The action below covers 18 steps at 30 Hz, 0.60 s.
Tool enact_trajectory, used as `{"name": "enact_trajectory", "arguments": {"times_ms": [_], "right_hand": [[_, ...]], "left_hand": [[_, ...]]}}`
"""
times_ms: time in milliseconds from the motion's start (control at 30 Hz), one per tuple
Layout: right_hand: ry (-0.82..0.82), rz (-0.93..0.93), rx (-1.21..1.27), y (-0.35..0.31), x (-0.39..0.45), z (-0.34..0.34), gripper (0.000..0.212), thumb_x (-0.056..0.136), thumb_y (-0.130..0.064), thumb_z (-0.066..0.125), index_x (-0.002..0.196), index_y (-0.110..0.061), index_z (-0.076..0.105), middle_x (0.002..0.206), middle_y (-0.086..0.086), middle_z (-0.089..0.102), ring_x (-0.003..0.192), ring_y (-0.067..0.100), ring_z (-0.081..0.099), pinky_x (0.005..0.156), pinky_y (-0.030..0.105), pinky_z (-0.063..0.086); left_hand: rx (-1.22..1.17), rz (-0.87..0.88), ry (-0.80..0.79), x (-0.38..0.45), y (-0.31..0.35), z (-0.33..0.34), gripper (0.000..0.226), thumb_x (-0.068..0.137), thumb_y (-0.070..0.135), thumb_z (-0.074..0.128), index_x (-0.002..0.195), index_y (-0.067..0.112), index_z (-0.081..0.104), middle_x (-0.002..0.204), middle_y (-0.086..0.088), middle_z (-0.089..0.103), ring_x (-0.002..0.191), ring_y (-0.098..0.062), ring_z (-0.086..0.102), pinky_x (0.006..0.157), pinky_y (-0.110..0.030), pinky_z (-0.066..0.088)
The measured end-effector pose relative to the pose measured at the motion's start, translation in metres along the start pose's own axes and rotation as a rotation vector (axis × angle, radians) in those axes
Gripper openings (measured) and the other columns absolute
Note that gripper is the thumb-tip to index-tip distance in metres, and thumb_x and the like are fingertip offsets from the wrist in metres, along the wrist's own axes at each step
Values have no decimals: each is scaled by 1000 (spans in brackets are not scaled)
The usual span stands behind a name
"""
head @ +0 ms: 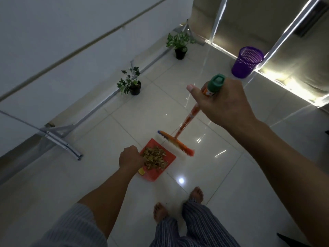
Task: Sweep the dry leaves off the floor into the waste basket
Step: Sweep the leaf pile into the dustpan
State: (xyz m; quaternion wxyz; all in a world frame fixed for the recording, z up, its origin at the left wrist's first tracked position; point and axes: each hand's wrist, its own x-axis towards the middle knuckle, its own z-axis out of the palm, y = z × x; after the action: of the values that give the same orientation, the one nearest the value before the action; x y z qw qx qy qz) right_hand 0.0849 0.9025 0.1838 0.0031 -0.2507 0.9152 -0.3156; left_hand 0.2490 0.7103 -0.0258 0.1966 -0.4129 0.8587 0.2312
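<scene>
While the dry leaves (pixel 154 159) lie heaped in the red dustpan (pixel 161 172), the left hand (pixel 130 158) curls in a closed grip at the pan's near-left side, presumably round a handle hidden under the fist, which keeps the pan steady on the tiled floor (pixel 222 175). The right hand (pixel 222 102) has its grip clamped round the top of the broom handle (pixel 187 120), thumb stretched out, just below the green cap (pixel 217 81). Held that high, the broom can be steered without stooping. The handle's long axis runs from the hand down and away to the left, and the broom head (pixel 175 146) lies across the pan's far lip, white bristles touching it, likely guarding the pile. The purple waste basket (pixel 247 62) stands well apart, to the far right by the lit wall, so carrying and tipping appear to remain.
</scene>
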Motion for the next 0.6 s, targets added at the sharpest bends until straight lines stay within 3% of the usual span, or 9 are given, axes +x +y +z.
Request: {"name": "enact_trajectory", "arguments": {"times_ms": [300, 467, 600], "right_hand": [[86, 54, 1, 74, 61, -85, 51, 92, -56, 59, 73, -9, 65, 62, 5, 62, 57, 17, 63, 63, 37, 59], [129, 100, -10, 126, 93, -132, 52, 92, -55, 61, 63, -11, 57, 53, 0, 54, 49, 12, 55, 49, 22, 41], [185, 135, 0, 165, 124, -165, 52, 91, -53, 63, 72, -4, 63, 60, 6, 59, 56, 15, 60, 52, 27, 47]], "left_hand": [[23, 141, 12, 32, 141, -23, 24, 61, 16, 74, 71, 6, 54, 84, -15, 65, 74, -26, 65, 53, -24, 43], [52, 221, 60, 48, 233, -30, 24, 65, 19, 74, 71, 5, 56, 76, -11, 60, 70, -26, 63, 47, -22, 39], [103, 266, 74, 63, 300, -35, 26, 65, 21, 75, 73, 5, 57, 75, -10, 58, 68, -24, 59, 48, -23, 38]]}}
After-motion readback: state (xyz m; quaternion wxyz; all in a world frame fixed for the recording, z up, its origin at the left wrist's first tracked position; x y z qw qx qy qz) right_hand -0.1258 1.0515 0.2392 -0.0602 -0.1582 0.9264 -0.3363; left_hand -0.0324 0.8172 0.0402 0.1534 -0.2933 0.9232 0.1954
